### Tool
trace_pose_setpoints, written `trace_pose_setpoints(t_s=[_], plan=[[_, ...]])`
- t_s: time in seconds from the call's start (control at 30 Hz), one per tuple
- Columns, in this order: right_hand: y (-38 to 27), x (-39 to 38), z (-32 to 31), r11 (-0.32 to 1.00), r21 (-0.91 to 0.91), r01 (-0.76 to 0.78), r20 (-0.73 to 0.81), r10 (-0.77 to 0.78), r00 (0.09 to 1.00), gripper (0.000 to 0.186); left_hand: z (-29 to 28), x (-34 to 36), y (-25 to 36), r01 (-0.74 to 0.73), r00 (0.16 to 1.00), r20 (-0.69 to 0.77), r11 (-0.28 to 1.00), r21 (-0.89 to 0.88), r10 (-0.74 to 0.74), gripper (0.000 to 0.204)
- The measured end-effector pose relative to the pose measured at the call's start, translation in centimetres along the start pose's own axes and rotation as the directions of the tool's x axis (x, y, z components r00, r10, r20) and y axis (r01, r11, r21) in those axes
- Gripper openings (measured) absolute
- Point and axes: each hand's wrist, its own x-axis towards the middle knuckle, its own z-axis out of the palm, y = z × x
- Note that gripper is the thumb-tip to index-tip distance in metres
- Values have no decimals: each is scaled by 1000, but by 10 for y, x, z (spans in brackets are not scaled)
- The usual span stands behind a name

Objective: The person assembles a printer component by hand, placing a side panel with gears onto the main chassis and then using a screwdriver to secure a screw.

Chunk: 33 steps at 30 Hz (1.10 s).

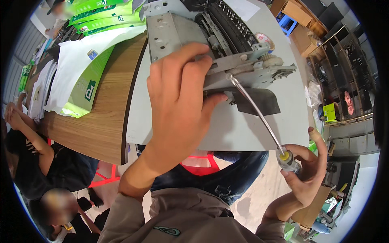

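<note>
A partly stripped printer frame of grey metal, with black rollers and gears, lies on the light grey table. My left hand grips its near metal edge, fingers on top and thumb below, beside a dark plastic flap. In my right hand is a screwdriver with a clear and yellow handle. Its long shaft slants up to the left, and the tip meets the side plate of the frame near the gears. Whether a screw sits under the tip is too small to tell.
A roll of tape lies beyond the gears. On the left, a brown wooden table carries a white and green paper package and stacked green packs. Another person sits at the left. A metal rack stands at the right.
</note>
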Motion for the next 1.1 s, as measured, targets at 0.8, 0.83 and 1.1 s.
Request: trace_pose_setpoints(t_s=[0.8, 0.83, 1.1], plan=[[26, -14, 43, 945, 235, -229, -252, 287, 924, 89, 16, -2, -19, -215, 972, -124, 971, -107, 201, 48], [27, -15, 44, 927, 273, -257, -242, 325, 914, 90, 16, -3, -20, -232, 970, -88, 969, -87, 225, 47], [53, -25, 42, 905, 400, -145, -61, 184, 981, 103, 19, -3, -29, -424, 883, -161, 897, 125, 440, 31]])
